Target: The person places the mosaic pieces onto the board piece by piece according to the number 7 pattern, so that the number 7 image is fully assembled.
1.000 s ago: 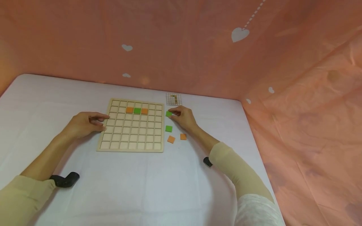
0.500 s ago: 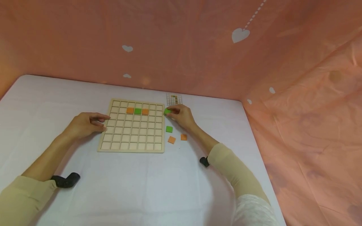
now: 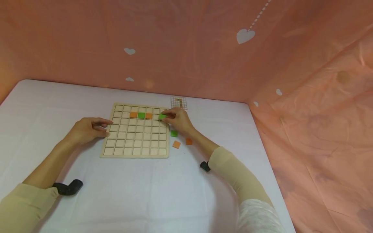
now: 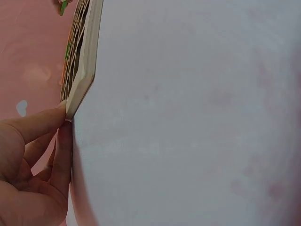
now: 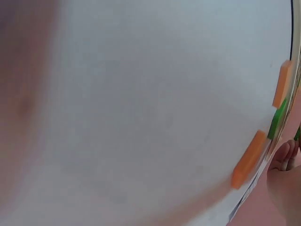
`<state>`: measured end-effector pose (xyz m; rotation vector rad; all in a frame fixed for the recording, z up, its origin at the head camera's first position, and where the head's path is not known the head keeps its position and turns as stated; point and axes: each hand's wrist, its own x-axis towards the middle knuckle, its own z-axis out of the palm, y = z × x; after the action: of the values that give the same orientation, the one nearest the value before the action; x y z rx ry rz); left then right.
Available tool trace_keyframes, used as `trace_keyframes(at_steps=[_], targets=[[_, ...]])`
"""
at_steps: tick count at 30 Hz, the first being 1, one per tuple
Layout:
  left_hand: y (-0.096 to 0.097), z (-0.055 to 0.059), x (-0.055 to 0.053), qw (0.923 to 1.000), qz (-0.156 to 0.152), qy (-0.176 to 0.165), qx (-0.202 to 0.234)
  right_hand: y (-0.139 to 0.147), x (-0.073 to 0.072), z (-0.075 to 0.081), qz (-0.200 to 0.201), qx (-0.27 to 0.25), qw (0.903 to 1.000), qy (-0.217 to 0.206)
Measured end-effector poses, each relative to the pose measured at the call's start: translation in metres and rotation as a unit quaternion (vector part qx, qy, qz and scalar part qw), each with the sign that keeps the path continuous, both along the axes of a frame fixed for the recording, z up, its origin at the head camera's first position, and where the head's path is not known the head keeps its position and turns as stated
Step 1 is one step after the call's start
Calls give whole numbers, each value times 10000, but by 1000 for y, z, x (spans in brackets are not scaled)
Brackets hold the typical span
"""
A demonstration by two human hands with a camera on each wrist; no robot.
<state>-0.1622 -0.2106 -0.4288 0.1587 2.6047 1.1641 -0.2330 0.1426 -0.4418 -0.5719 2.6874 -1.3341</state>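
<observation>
A wooden grid board (image 3: 134, 157) lies on the white table. In its second row from the back sit an orange tile (image 3: 133, 115), a green tile (image 3: 141, 115) and another orange tile (image 3: 149, 116), side by side. My right hand (image 3: 181, 122) pinches a second green tile (image 3: 162, 116) between thumb and fingers over the board's right side, near the end of that row. At the left edge, the fingertips and thumb of my left hand (image 3: 87, 130) touch the board's rim, spread apart; the left wrist view shows that hand (image 4: 42, 165) at the board's corner.
Right of the board lie a loose green tile (image 3: 174, 133) and two orange tiles (image 3: 176, 144), (image 3: 189, 141). A small card (image 3: 178, 102) printed with a coloured grid pattern lies behind my right hand. An orange cloth (image 3: 186, 48) with white hearts hangs behind the table.
My right hand has moved left with the pinched green tile, from beside the board to over its right columns. My left hand stays at the board's left edge.
</observation>
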Motion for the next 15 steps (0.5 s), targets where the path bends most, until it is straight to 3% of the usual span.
trace_keyframes(at_steps=[15], targets=[[-2,-1,-1,10000,-35,66,47,-33,5,-3,294,74,9994,-154]])
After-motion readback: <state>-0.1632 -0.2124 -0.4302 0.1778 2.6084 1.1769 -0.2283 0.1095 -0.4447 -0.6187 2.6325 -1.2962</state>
